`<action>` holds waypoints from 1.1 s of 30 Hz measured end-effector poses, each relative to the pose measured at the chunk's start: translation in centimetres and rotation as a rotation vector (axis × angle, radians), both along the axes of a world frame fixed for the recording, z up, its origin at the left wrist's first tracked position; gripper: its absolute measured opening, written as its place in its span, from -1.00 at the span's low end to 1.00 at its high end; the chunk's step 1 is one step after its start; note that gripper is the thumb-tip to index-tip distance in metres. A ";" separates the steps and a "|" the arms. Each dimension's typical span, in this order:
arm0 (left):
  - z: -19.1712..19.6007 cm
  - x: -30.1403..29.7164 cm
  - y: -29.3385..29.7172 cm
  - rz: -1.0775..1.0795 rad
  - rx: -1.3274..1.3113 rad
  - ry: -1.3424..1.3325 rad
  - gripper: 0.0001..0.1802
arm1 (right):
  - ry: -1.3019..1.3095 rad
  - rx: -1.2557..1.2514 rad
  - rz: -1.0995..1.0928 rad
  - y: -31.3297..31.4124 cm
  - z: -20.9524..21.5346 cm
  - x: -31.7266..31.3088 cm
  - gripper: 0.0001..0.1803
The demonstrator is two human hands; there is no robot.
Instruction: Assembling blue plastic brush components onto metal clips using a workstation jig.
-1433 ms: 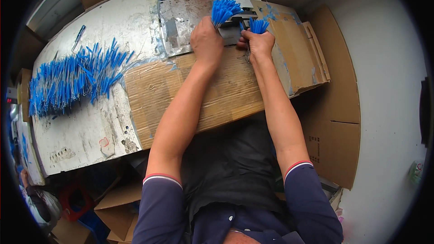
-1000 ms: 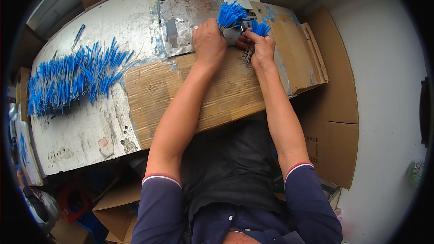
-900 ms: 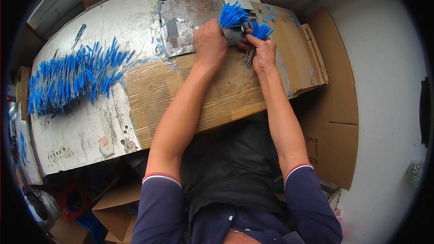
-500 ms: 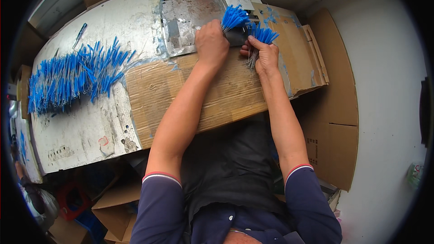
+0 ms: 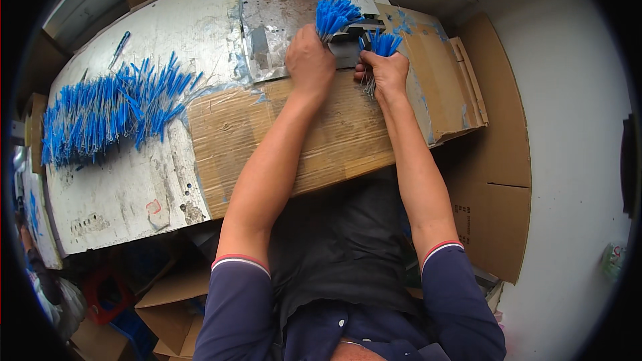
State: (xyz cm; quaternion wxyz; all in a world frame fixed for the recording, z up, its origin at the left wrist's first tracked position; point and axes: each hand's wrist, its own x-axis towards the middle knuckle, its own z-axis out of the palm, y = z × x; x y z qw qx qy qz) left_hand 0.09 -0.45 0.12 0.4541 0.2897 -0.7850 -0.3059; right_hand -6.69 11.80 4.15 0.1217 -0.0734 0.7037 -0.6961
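Toward the desk's (image 5: 127, 194) right edge, the left grip (image 5: 309, 60) clasps a bunch of blue-tipped wires (image 5: 336, 15), the right grip (image 5: 389, 72) a second bunch (image 5: 384, 43); a slackened hold could scatter strands over the cardboard (image 5: 344, 135).

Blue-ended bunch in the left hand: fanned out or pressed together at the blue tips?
Fanned out: above the left hand, the blue tips splay apart at differing angles, leaning mostly to the right.

Room btwn forearms (image 5: 267, 154), over cardbd sheet (image 5: 344, 137); blue pile (image 5: 107, 117) (wide) blocks way L.
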 end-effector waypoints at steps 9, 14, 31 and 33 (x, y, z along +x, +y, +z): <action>0.2 0.0 0.0 -0.018 0.022 0.003 -0.88 | 0.001 0.137 -0.120 -1.8 0.0 -1.6 -0.91; -0.1 0.0 -0.2 0.045 -0.085 0.054 -0.89 | -0.147 -0.021 -0.098 -1.6 0.4 -1.2 -0.86; -0.3 0.0 0.1 -0.131 -0.174 -0.098 -0.87 | -0.091 -0.238 -0.050 1.6 -1.3 1.0 -0.87; -0.3 0.0 0.1 -0.142 -0.164 -0.095 -0.86 | -0.101 -0.228 -0.048 2.0 -1.3 1.0 -0.86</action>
